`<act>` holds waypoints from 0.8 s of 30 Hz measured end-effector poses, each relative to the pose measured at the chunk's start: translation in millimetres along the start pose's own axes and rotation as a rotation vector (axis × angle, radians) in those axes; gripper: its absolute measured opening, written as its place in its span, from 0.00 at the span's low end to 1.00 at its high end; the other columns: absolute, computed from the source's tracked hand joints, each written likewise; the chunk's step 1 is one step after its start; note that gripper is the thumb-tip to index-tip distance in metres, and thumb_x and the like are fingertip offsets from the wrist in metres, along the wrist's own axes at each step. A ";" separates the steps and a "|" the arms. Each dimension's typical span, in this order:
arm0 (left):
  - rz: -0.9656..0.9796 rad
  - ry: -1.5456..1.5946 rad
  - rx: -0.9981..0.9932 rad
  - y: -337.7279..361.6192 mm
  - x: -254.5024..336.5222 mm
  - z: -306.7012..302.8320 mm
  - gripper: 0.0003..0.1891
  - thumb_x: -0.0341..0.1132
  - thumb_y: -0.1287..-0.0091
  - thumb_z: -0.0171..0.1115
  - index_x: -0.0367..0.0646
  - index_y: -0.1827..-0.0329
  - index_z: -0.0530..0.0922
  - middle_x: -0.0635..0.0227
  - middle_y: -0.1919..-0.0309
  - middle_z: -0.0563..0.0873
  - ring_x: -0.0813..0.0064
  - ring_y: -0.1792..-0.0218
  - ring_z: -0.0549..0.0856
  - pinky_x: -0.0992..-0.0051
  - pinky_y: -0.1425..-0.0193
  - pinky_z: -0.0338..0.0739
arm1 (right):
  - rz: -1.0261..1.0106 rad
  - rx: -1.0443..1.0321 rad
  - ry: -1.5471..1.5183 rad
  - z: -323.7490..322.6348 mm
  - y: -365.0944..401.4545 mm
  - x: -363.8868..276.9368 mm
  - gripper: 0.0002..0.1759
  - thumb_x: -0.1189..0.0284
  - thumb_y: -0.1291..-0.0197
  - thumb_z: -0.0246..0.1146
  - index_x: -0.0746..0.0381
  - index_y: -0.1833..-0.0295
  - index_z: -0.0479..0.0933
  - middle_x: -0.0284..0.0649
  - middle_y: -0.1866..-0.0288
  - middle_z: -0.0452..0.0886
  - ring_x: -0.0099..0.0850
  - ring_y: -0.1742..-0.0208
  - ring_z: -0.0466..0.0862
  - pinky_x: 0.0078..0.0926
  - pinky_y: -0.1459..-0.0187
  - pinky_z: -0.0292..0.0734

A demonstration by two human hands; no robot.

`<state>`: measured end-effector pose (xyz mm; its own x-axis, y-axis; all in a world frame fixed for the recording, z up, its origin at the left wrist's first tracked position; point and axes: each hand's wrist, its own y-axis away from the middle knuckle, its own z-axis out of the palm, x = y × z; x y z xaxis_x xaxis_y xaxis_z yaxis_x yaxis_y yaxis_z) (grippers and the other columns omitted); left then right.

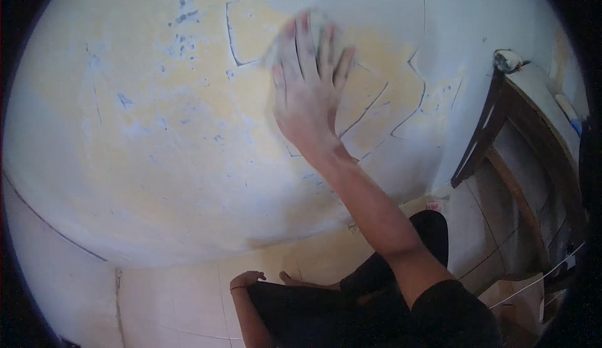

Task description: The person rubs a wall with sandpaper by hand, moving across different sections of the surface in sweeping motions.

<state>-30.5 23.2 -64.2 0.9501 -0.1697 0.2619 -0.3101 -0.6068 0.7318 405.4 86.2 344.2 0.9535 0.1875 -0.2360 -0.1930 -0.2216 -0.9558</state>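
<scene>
My right hand (306,91) lies flat on the wall (157,179) with its fingers stretched upward and a little apart. Under the fingers it presses a pale, blurred sheet (318,18) to the surface, and most of that sheet is hidden by the hand. Yellowish patches, grey scuffs and dark cracks mark the wall around it. Low in view, my left hand (247,278) rests over my bent knee, its fingers loosely extended and holding nothing. A thin band circles that wrist.
On the right stands a dark wooden piece of furniture (527,122) with slanted legs. A whitish round object (506,61) sits at its upper corner, and a stick with a blue part (569,113) lies along its top. Pale floor tiles (182,298) run below the wall.
</scene>
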 end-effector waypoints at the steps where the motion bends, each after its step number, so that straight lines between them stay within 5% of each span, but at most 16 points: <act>1: -0.057 0.049 -0.014 4.8 9.5 -4.2 0.20 0.48 0.32 0.46 0.55 0.46 0.83 0.63 0.38 0.77 0.63 0.37 0.75 0.65 0.30 0.65 | 0.008 -0.086 0.049 1.2 20.8 2.8 0.32 0.62 0.32 0.49 0.65 0.26 0.55 0.50 0.22 0.50 0.59 0.24 0.47 0.69 0.30 0.36; 3: -0.161 0.152 -0.031 14.5 24.2 -9.6 0.20 0.48 0.31 0.46 0.54 0.46 0.83 0.63 0.37 0.77 0.62 0.37 0.75 0.65 0.30 0.65 | 0.003 -0.186 0.102 12.4 105.4 16.1 0.30 0.62 0.34 0.51 0.66 0.30 0.61 0.51 0.25 0.56 0.59 0.25 0.52 0.70 0.31 0.41; 4: -0.213 0.200 -0.033 19.4 30.6 -13.0 0.20 0.48 0.31 0.46 0.54 0.46 0.83 0.63 0.37 0.77 0.62 0.37 0.75 0.65 0.30 0.65 | -0.013 -0.395 0.141 14.2 160.8 26.5 0.28 0.62 0.35 0.52 0.68 0.34 0.66 0.53 0.28 0.61 0.61 0.28 0.56 0.70 0.32 0.44; 7: -0.240 0.247 -0.030 21.5 32.4 -8.4 0.20 0.47 0.30 0.44 0.54 0.46 0.83 0.63 0.37 0.77 0.62 0.37 0.75 0.65 0.30 0.65 | 0.079 -0.452 0.055 22.0 307.7 56.9 0.26 0.65 0.41 0.55 0.66 0.39 0.72 0.58 0.31 0.64 0.62 0.29 0.57 0.72 0.35 0.48; 9: -0.185 0.226 -0.031 14.6 24.2 -7.1 0.21 0.47 0.28 0.42 0.53 0.45 0.82 0.62 0.37 0.77 0.61 0.37 0.75 0.65 0.30 0.65 | 0.110 -0.398 0.032 35.2 296.6 58.9 0.26 0.66 0.44 0.56 0.66 0.40 0.72 0.58 0.31 0.63 0.61 0.28 0.56 0.71 0.34 0.48; 12: -0.043 -0.020 -0.048 12.9 21.0 -7.7 0.20 0.42 0.30 0.42 0.58 0.41 0.79 0.67 0.34 0.75 0.64 0.37 0.75 0.62 0.29 0.65 | 0.007 -0.294 0.054 28.1 165.4 25.8 0.27 0.67 0.42 0.55 0.67 0.38 0.70 0.62 0.26 0.55 0.65 0.27 0.53 0.69 0.33 0.45; 14: -0.067 -0.002 -0.038 12.0 14.5 -2.1 0.20 0.43 0.29 0.42 0.57 0.43 0.80 0.65 0.37 0.77 0.61 0.38 0.76 0.63 0.30 0.66 | 0.021 -0.119 0.111 -14.9 14.5 -13.1 0.31 0.65 0.34 0.50 0.63 0.27 0.58 0.49 0.22 0.50 0.58 0.24 0.48 0.67 0.31 0.42; 16: -0.044 -0.039 0.012 18.2 30.4 -16.0 0.20 0.46 0.29 0.43 0.54 0.44 0.82 0.62 0.39 0.79 0.59 0.40 0.78 0.64 0.32 0.68 | 0.039 0.043 0.054 -4.8 -19.1 -14.2 0.33 0.63 0.31 0.48 0.63 0.25 0.52 0.44 0.21 0.50 0.57 0.23 0.48 0.66 0.30 0.41; 20: -0.006 -0.035 0.006 6.3 13.4 -6.2 0.20 0.42 0.30 0.42 0.53 0.44 0.81 0.61 0.42 0.80 0.60 0.42 0.79 0.63 0.36 0.71 | -0.016 -0.167 0.092 4.2 53.1 2.5 0.32 0.60 0.32 0.50 0.64 0.27 0.57 0.46 0.22 0.50 0.58 0.24 0.49 0.67 0.30 0.40; 24: -0.027 -0.031 0.043 27.5 35.6 -11.0 0.20 0.41 0.30 0.41 0.53 0.45 0.81 0.60 0.42 0.81 0.59 0.42 0.79 0.63 0.36 0.71 | 0.023 -0.497 0.107 20.0 271.2 56.4 0.31 0.60 0.36 0.53 0.66 0.32 0.65 0.56 0.26 0.56 0.62 0.27 0.54 0.69 0.31 0.43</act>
<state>-5.6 9.0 -27.8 0.9590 -0.1758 0.2221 -0.2827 -0.6445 0.7104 402.2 55.8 68.1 0.9736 0.0842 -0.2122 -0.1055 -0.6583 -0.7453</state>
